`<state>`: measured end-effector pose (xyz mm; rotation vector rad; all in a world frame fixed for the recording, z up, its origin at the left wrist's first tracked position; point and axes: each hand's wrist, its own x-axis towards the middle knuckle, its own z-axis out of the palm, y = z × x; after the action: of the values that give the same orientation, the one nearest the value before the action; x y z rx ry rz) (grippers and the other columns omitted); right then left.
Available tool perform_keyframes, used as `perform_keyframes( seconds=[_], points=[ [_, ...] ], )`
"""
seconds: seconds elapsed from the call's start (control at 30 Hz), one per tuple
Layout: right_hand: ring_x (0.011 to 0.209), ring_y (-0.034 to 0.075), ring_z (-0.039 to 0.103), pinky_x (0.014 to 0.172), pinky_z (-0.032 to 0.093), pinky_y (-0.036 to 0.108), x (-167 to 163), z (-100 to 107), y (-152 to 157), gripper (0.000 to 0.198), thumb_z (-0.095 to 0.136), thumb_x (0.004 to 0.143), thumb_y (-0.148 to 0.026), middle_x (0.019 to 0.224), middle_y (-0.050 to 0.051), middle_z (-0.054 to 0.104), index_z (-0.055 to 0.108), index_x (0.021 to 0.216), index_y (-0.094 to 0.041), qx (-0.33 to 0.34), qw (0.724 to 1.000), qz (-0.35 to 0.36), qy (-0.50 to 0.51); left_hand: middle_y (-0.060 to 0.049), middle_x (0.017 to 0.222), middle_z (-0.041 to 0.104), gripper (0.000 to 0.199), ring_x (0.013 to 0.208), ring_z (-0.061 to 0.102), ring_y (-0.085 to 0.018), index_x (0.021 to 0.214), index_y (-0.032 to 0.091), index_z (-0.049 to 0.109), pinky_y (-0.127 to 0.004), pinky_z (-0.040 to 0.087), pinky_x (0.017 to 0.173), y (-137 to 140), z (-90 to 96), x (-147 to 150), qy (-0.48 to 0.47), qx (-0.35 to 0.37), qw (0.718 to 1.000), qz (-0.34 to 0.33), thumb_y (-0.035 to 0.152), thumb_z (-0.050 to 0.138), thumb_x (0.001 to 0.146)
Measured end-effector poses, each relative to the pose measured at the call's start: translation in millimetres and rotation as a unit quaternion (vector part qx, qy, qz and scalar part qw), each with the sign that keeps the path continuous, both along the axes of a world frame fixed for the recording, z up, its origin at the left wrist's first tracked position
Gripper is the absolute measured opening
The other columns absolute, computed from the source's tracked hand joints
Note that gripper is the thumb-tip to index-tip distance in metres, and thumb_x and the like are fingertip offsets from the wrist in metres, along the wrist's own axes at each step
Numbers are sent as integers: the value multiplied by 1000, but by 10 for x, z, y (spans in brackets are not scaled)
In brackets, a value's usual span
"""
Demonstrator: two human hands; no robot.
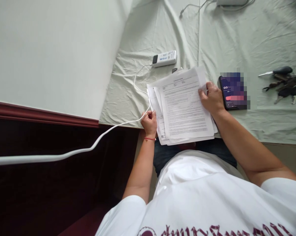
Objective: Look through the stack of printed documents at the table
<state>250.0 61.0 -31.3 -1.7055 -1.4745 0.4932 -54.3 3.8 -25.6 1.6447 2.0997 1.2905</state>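
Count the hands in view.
2: the left hand is at the left edge of the papers, and the right hand is at their right edge, beside the phone. No other hand shows.

Pale green cloth-covered table (236, 42), white device (166, 59), phone (226, 95), screwdriver (282, 70), keys (287, 91)

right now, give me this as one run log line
left hand: curled at left edge of papers, by white cable | right hand: holding right edge | phone: right of right hand | keys: right of phone
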Motion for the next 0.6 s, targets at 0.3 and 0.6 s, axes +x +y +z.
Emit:
perform_keyframes(
  seconds=[0.3, 0.6],
  points=[
    [77, 26, 57, 75, 46, 40, 36, 127, -46, 31, 64, 89, -48, 72, 5, 59, 47, 74, -27, -33, 998, 41, 14, 0, 67, 53, 30, 67, 54, -16, 66, 23, 55, -29, 46, 71, -4, -19, -6, 8, 14, 1000, -15, 31, 62, 94],
    [75, 22, 56, 77, 45, 39, 5, 169, -60, 19, 58, 86, -26, 76, 3, 59, 44, 73, -27, 9, 999, -9, 48, -1, 69, 55, 32, 69, 54, -17, 65, 23, 55, -30, 46, 73, -7, -2, 3, 22, 4, 1000, -15, 29, 59, 97]
  ],
)
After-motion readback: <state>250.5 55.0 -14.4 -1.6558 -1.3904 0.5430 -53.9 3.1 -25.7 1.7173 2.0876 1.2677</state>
